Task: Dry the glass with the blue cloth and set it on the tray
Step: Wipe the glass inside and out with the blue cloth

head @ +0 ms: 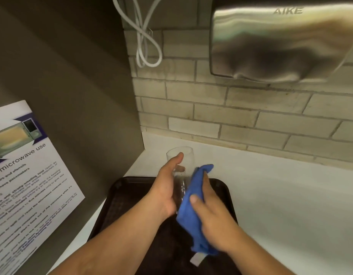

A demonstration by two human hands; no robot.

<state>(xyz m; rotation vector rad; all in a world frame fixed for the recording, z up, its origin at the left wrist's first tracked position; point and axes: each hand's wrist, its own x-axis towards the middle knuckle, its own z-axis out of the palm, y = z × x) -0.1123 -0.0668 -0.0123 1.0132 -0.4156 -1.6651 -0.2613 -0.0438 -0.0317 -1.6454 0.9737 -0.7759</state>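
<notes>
The left hand [165, 187] curls around a clear glass [180, 171], thumb stretched up along the near side toward the rim and fingertips showing through the far wall. The glass tilts away from the person, its open mouth above and beyond the left thumb, its lower part hidden between the two hands. Whether its base touches anything cannot be told.

The right hand [209, 213] is closed on a blue cloth [191, 211], thumb on top and fingers wrapped behind, pressing the fabric against the right side of the glass. The cloth bunches between palm and glass, one corner sticking up past the fingertips and the rest hanging down under the wrist, where a white label [197, 259] dangles.

Below both hands and forearms lies a dark tray [120, 197], its rounded rim showing to the left of the left hand and to the right of the right hand. The tray sits on a white counter [280, 195] that spreads out to the right of the right hand.

Beyond the hands rises a pale brick-tile wall [241, 116], with a steel hand dryer [280, 42] high above the right hand and a looped white cable [146, 40] above the left. A printed microwave notice [26, 175] is stuck on the grey panel far left of the left hand.
</notes>
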